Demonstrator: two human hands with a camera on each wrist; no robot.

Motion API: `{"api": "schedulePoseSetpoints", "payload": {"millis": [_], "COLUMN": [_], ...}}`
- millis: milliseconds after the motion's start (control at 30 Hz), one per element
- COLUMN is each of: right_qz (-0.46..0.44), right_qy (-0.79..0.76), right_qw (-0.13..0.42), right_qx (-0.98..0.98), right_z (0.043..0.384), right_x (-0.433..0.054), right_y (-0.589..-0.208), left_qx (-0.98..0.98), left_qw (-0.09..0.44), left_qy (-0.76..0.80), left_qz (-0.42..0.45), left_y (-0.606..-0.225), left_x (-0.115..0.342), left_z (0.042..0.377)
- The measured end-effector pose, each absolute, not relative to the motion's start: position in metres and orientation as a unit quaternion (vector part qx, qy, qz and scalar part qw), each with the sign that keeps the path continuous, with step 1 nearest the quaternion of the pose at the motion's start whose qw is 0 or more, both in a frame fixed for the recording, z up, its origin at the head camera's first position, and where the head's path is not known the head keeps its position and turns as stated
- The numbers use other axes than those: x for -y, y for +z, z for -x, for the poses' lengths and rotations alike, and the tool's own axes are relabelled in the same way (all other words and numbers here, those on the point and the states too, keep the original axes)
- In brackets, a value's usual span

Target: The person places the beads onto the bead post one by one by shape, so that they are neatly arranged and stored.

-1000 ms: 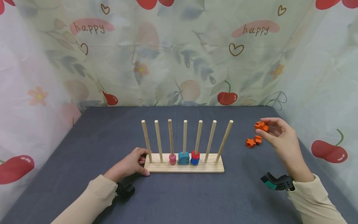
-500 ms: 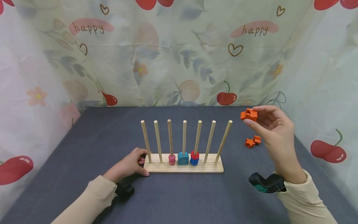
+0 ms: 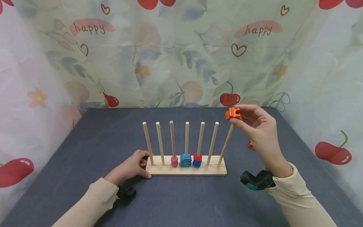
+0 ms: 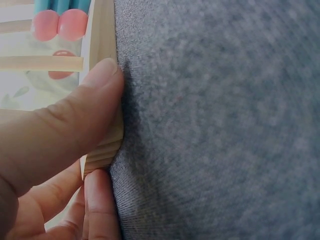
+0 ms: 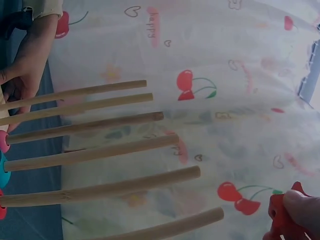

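A wooden peg board (image 3: 187, 170) with several upright pegs stands on the table. My left hand (image 3: 131, 165) grips its left end; in the left wrist view the thumb (image 4: 100, 80) presses the front edge and fingers lie at the end. My right hand (image 3: 259, 132) pinches an orange star-shaped bead (image 3: 233, 113) at the top of the rightmost peg (image 3: 227, 142). Whether the peg tip has entered it, I cannot tell. Pink beads (image 3: 174, 161), teal arched beads (image 3: 186, 160) and a red bead (image 3: 198, 156) above a blue one (image 3: 197, 163) sit on three middle pegs.
Another orange bead (image 3: 250, 145) lies on the dark tablecloth (image 3: 181, 201), partly hidden behind my right hand. A printed curtain (image 3: 170, 63) hangs behind the table and along both sides.
My right hand has carried the orange star-shaped bead leftward and up, from above the loose orange beads to the rightmost peg's top. The left hand stays on the board.
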State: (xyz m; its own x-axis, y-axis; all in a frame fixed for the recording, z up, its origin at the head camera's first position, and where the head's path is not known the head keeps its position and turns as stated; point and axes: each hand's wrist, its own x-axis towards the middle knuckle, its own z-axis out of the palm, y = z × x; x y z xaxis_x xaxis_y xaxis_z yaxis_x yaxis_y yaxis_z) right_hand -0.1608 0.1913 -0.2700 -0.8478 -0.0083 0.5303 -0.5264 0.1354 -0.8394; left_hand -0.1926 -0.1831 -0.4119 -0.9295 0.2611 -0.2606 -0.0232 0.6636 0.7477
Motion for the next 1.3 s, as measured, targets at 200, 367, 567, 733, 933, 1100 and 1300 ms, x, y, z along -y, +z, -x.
{"api": "schedulePoseSetpoints", "payload": {"millis": [200,367,567,733,933,1100,1300], "right_qz": [-0.194,-0.192,-0.176,-0.177,-0.175,-0.164,-0.145], "right_qy": [0.597,0.583,0.566,0.541,0.524,0.518,0.523], "right_qw": [0.178,0.16,0.14,0.138,0.143,0.138,0.118], "right_qx": [0.758,0.773,0.793,0.81,0.821,0.828,0.831], "right_z": [0.169,0.175,0.178,0.179,0.18,0.181,0.182], "right_x": [-0.186,-0.182,-0.18,-0.179,-0.177,-0.177,-0.179], "right_y": [-0.279,-0.283,-0.284,-0.283,-0.285,-0.29,-0.299], "left_qx": [-0.895,-0.895,-0.894,-0.894,-0.896,-0.895,-0.894], "left_qw": [0.177,0.176,0.176,0.176,0.176,0.175,0.174], "left_qy": [0.405,0.405,0.405,0.406,0.403,0.405,0.406], "left_qz": [-0.065,-0.063,-0.068,-0.069,-0.068,-0.069,-0.066], "left_y": [-0.411,-0.411,-0.409,-0.408,-0.41,-0.412,-0.412], "left_x": [0.184,0.183,0.182,0.182,0.183,0.183,0.183], "left_z": [0.193,0.193,0.191,0.19,0.191,0.192,0.192]}}
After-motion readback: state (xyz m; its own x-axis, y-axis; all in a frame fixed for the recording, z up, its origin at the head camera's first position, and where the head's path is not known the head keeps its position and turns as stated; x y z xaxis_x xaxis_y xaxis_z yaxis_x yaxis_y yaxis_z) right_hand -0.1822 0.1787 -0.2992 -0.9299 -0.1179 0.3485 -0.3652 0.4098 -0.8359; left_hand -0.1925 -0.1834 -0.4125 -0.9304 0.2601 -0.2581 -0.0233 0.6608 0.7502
